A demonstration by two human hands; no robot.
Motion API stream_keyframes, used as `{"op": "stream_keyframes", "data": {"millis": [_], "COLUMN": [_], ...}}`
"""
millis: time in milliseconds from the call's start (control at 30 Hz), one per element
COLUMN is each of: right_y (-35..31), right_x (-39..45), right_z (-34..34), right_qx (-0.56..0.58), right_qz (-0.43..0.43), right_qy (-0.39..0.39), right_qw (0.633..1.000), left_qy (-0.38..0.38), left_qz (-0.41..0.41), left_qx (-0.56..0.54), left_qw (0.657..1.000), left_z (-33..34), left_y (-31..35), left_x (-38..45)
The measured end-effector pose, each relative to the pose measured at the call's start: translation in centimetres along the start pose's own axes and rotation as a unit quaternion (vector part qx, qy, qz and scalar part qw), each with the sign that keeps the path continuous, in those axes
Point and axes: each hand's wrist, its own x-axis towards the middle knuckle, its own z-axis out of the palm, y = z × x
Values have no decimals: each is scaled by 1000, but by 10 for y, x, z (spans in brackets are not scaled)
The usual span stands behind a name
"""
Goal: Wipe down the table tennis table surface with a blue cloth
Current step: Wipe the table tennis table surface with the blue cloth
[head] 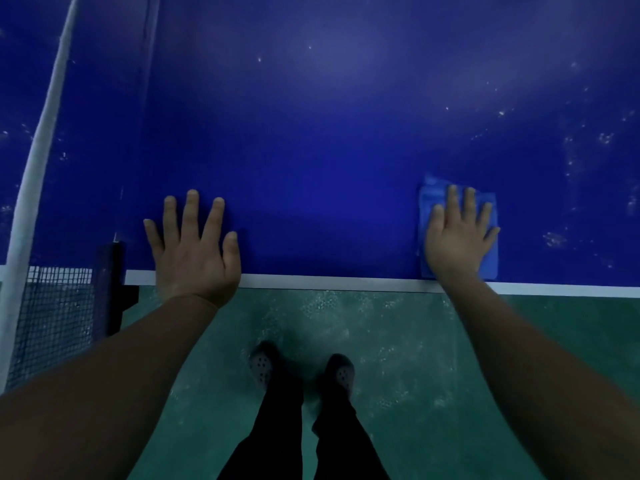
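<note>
The dark blue table tennis table (329,150) fills the upper part of the view, with a white line along its near edge. A folded light blue cloth (431,202) lies flat on it near that edge, at the right. My right hand (459,233) presses flat on the cloth, fingers straight and spread. My left hand (192,251) rests flat on the bare table near the edge, fingers spread, holding nothing. Pale dusty specks show on the surface to the right of the cloth and far left.
The net (48,323) with its white top band (41,133) and black clamp post (112,289) stands at the left. Below the table edge is a green floor (398,358), where my two feet in dark shoes stand.
</note>
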Motion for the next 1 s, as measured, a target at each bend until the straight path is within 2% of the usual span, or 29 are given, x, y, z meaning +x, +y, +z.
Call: {"op": "stream_keyframes", "data": {"millis": [67,100,133,167,233,267,300,333,367,433,500,533,567,600,667,733,767,800,833,867,933,1000], "right_y": [-15,-33,-51,-68,-80,-71,-57,-39,-19,17,23,10,-12,-37,-88,-121,-126,-125,-122,-117,-102,-96], "right_x": [-1,-11,-27,-47,-88,-92,-83,-68,-51,-19,-5,-4,-10,-18,-47,-78,-80,-67,-48,-26,20,50], "right_z": [2,7,14,22,33,33,31,27,22,9,-2,-2,1,8,24,36,37,35,29,24,11,-3], "right_qx": [29,26,20,7,-47,-63,-63,-65,-72,-53,16,31,29,26,17,-26,-40,-49,-59,-67,-68,-12], "right_qz": [78,60,-1,-98,-339,-413,-437,-408,-341,-141,48,98,99,55,-119,-339,-414,-452,-452,-414,-260,-97], "right_qy": [15,21,34,40,5,-9,-16,-10,7,9,-3,4,10,23,50,22,-1,-17,-21,-11,-2,-20], "right_qw": [996,998,999,994,939,909,897,910,937,989,999,995,995,998,991,940,910,890,890,908,963,995], "left_qy": [2,1,-1,-2,-1,0,1,1,2,3,4,4,4,3,-3,-4,-1,1,1,1,2,9], "left_qz": [-1,-2,-3,-3,-3,-3,-4,-5,-5,-4,-2,0,0,0,-3,-8,-8,-7,-5,-3,0,5], "left_qx": [4,9,15,19,21,19,18,16,13,7,5,5,7,9,12,15,14,11,9,8,10,10], "left_qw": [1000,1000,1000,1000,1000,1000,1000,1000,1000,1000,1000,1000,1000,1000,1000,1000,1000,1000,1000,1000,1000,1000], "left_z": [0,0,0,1,2,2,2,1,1,0,-1,-1,-1,0,0,1,1,1,1,1,2,2], "left_y": [0,0,0,-1,-1,-1,-1,-1,-1,1,0,0,0,0,0,0,0,-1,-1,-1,-2,-2], "left_x": [-1,-1,-1,-1,0,0,0,-1,-1,-1,-2,-2,-2,-1,0,0,0,0,0,0,-1,-1]}}
